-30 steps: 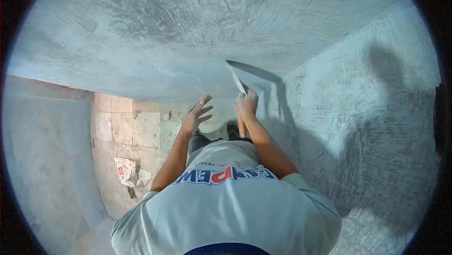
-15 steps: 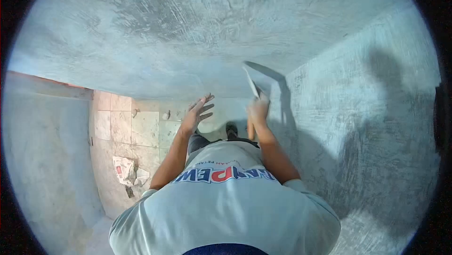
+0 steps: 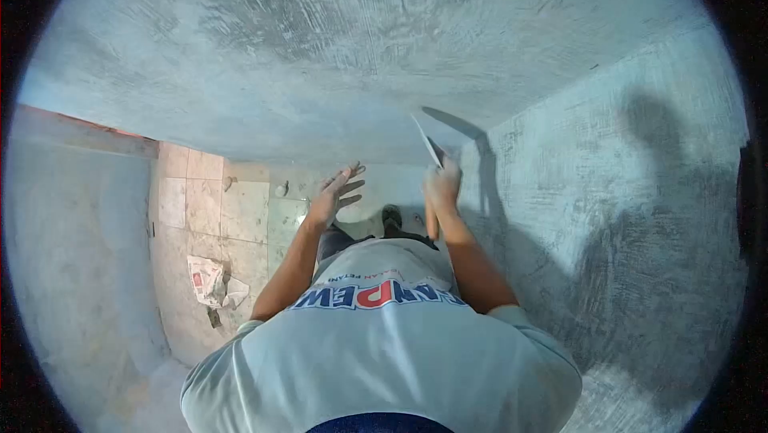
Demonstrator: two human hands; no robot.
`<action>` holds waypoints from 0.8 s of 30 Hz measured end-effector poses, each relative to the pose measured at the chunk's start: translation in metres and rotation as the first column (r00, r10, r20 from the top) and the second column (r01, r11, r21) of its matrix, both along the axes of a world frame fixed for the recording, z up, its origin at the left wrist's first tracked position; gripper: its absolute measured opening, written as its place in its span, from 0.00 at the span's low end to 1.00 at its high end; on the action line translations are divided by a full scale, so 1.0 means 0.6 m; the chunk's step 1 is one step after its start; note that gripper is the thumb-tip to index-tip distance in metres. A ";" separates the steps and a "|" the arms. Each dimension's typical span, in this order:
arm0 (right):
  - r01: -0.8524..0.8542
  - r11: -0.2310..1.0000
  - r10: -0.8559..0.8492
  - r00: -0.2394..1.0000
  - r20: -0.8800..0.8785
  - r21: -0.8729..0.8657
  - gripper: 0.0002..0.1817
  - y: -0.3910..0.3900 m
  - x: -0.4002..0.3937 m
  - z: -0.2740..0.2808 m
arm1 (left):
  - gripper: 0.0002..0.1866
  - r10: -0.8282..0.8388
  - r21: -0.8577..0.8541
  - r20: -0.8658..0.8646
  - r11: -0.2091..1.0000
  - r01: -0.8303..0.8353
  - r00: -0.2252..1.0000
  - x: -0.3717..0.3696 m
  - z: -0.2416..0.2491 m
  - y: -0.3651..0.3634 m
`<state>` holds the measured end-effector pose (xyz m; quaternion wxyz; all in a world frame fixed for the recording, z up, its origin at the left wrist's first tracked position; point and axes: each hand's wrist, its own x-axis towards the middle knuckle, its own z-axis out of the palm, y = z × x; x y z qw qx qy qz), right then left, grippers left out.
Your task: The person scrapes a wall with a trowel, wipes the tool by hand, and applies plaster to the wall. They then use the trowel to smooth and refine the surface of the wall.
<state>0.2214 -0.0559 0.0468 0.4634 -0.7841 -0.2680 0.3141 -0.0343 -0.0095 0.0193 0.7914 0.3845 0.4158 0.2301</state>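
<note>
My right hand point(image 3: 442, 185) is closed round a putty knife point(image 3: 426, 139), its pale blade seen nearly edge-on and pointing up and left. The orange-brown handle shows below my fist. At the blade's tip is the grey-blue wall point(image 3: 320, 97) in front of me, where the tool casts a dark shadow just to its right. My left hand point(image 3: 334, 197) holds nothing; its fingers are spread and raised near the lower part of that wall.
A streaky side wall point(image 3: 608, 257) meets the front wall in a corner close on my right. Pale floor tiles point(image 3: 244, 209) lie to the left, with a crumpled printed bag point(image 3: 206, 281) and small lumps on them. Another wall point(image 3: 80, 257) stands far left.
My right hand and the putty knife have shifted slightly to the right. My left hand stays raised with its fingers spread, almost in place.
</note>
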 end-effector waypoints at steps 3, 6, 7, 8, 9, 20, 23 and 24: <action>-0.007 0.998 0.008 1.000 0.027 -0.055 0.16 0.025 -0.019 -0.014 | 0.37 -0.008 -0.013 -0.009 1.000 0.008 1.000 0.000 -0.005 0.001; 0.072 0.996 -0.075 0.995 -0.061 -0.049 0.18 -0.009 -0.022 -0.028 | 0.37 -0.007 -0.007 -0.007 1.000 0.007 1.000 0.006 0.009 0.003; 0.033 0.992 -0.032 0.999 -0.008 0.118 0.22 -0.036 -0.011 -0.036 | 0.37 -0.007 -0.002 -0.012 1.000 0.007 1.000 0.005 0.012 0.004; 0.067 0.995 -0.060 0.995 -0.081 0.080 0.24 -0.060 0.002 -0.039 | 0.37 -0.015 -0.010 -0.006 1.000 0.015 1.000 0.004 0.005 0.007; 0.094 0.995 -0.087 0.984 -0.154 0.038 0.26 -0.071 0.004 -0.021 | 0.37 -0.010 -0.010 0.006 1.000 0.010 1.000 0.003 0.006 0.009; 0.042 0.995 -0.039 0.999 -0.028 0.094 0.24 -0.046 -0.033 -0.004 | 0.38 0.016 0.010 0.033 1.000 -0.016 0.999 -0.011 0.009 0.012; 0.001 0.996 0.007 0.996 -0.088 0.088 0.22 -0.053 -0.017 0.015 | 0.38 0.063 -0.004 0.016 0.998 -0.062 0.998 -0.027 0.009 -0.002; 0.009 0.996 -0.004 0.998 -0.060 0.087 0.21 -0.019 -0.023 0.016 | 0.38 0.062 -0.016 0.006 0.998 -0.062 0.998 -0.032 0.004 -0.006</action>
